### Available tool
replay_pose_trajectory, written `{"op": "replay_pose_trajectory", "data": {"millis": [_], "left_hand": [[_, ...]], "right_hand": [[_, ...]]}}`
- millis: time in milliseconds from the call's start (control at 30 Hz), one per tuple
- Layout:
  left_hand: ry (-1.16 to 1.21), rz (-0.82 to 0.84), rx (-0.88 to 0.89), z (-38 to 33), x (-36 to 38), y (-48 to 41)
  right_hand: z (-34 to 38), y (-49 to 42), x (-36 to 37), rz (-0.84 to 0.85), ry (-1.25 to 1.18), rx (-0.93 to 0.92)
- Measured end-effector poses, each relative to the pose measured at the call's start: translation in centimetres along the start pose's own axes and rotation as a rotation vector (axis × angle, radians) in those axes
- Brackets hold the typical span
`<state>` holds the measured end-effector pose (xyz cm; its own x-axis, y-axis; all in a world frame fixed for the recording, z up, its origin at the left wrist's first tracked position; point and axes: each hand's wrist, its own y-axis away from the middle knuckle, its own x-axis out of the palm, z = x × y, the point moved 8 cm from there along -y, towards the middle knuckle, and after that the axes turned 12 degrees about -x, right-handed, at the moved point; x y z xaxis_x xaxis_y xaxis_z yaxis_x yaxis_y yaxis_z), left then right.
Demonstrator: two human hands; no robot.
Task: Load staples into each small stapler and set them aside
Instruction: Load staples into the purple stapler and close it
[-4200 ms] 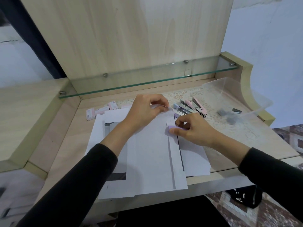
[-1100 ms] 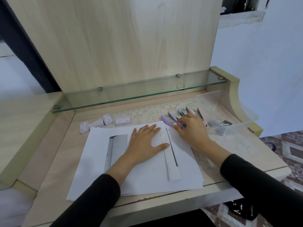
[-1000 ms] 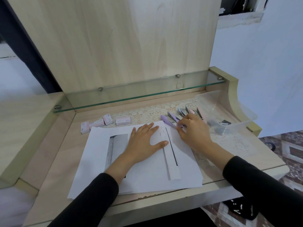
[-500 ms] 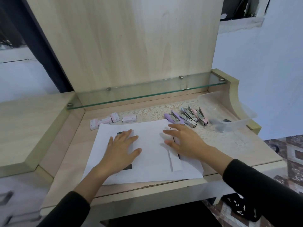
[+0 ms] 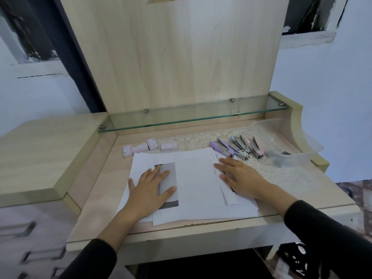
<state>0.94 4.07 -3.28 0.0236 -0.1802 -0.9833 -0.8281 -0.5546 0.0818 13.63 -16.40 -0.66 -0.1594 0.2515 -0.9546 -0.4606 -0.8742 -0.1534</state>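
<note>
Several small staplers point(image 5: 237, 147), purple and pink, lie in a row on the lace mat at the back right of the desk. Several pink staple boxes point(image 5: 150, 147) sit at the back left, just beyond the white paper sheets point(image 5: 193, 184). My left hand point(image 5: 150, 191) lies flat on the left part of the sheets, fingers spread, holding nothing. My right hand point(image 5: 240, 179) rests flat on the right part of the sheets, just in front of the staplers, with nothing in it.
A clear plastic tub point(image 5: 287, 143) with dark items inside stands at the back right. A glass shelf point(image 5: 191, 115) runs above the desk's back edge, under a tall wooden panel. A raised wooden side surface point(image 5: 40, 150) lies to the left.
My right hand let go of the purple stapler in the row and came back onto the paper. My left hand slid left across the sheets. The view has tilted upward.
</note>
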Motion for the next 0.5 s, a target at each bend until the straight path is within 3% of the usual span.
{"op": "replay_pose_trajectory", "data": {"millis": [167,333,500], "left_hand": [[-0.017,-0.064,-0.04,-0.1,-0.6,0.7],[-0.124,-0.12,-0.044,0.6,-1.4,-0.2],[-0.049,-0.069,0.02,0.2,-0.7,-0.2]], "right_hand": [[0.1,-0.6,-0.4,0.014,-0.001,-0.009],[0.8,-0.5,-0.7,-0.083,0.021,0.003],[0.2,0.0,0.0,-0.115,-0.036,0.021]]}}
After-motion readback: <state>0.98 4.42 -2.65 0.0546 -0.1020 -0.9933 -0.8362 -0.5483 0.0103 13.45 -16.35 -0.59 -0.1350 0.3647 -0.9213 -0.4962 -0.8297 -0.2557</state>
